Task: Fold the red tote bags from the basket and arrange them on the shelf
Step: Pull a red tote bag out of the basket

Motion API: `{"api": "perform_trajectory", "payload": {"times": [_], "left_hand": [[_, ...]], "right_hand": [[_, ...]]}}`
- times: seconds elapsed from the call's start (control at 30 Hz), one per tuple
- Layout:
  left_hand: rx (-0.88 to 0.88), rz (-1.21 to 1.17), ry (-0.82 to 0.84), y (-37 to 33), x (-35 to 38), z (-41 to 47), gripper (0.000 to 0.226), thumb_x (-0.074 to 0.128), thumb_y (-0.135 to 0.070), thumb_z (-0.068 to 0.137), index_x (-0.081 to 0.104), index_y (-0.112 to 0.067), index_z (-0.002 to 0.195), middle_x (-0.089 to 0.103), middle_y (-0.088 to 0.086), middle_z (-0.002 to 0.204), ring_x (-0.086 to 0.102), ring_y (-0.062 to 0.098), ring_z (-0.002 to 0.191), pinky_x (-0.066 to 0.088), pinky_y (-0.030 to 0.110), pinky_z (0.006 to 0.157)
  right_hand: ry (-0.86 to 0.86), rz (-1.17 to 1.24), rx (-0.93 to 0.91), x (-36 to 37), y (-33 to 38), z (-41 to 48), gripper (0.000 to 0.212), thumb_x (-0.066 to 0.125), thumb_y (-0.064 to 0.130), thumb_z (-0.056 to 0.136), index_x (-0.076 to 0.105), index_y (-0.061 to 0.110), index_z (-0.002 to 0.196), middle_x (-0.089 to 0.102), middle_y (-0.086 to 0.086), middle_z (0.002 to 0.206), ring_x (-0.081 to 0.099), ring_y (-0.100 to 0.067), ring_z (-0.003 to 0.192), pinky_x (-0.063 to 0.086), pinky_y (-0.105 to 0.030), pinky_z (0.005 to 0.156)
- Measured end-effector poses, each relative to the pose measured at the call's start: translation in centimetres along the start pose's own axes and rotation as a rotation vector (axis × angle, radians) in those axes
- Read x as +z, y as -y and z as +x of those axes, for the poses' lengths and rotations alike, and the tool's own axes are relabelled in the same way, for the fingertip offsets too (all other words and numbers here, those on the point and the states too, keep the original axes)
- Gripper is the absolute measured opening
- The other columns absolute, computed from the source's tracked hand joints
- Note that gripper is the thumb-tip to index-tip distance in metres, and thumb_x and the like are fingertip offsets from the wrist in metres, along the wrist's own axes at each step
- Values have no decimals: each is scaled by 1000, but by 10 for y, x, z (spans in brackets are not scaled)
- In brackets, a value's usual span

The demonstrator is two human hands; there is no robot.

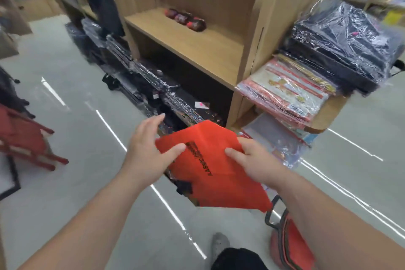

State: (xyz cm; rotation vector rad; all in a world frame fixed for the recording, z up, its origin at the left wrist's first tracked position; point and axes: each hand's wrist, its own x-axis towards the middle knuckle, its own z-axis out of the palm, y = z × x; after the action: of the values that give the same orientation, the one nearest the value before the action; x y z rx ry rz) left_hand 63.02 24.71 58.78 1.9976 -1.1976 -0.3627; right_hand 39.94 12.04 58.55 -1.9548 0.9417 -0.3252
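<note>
Folding is judged under way: before the shelf [197, 46], the red tote bag [210, 175] is pinched by the left hand [149, 149] and right hand [254, 160]; another fold is needed.

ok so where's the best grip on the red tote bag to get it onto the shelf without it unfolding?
Probably the two side edges near the top. The red tote bag is a flat folded panel with its lower end hanging free, so pinch from left and right, thumbs on top, as the left hand and right hand do.
</note>
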Motion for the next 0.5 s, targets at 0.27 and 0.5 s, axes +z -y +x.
{"api": "perform_trajectory", "payload": {"times": [0.27,0.5], "left_hand": [[105,-32,269,-1,-28,131,14,65,-23,92,62,-36,98,72,-9,90,67,9,86,54,41,85],[-136,-467,-30,47,-82,232,31,59,-2,95,67,-30,82,68,6,80,61,21,71,50,41,74]], "right_hand": [[169,-26,-128,-20,57,129,15,61,27,97,71,15,99,76,-6,94,71,-27,86,58,-41,78],[147,-161,-8,-43,46,264,26,82,36,76,71,20,93,75,2,87,71,-13,81,58,-39,78]]}}
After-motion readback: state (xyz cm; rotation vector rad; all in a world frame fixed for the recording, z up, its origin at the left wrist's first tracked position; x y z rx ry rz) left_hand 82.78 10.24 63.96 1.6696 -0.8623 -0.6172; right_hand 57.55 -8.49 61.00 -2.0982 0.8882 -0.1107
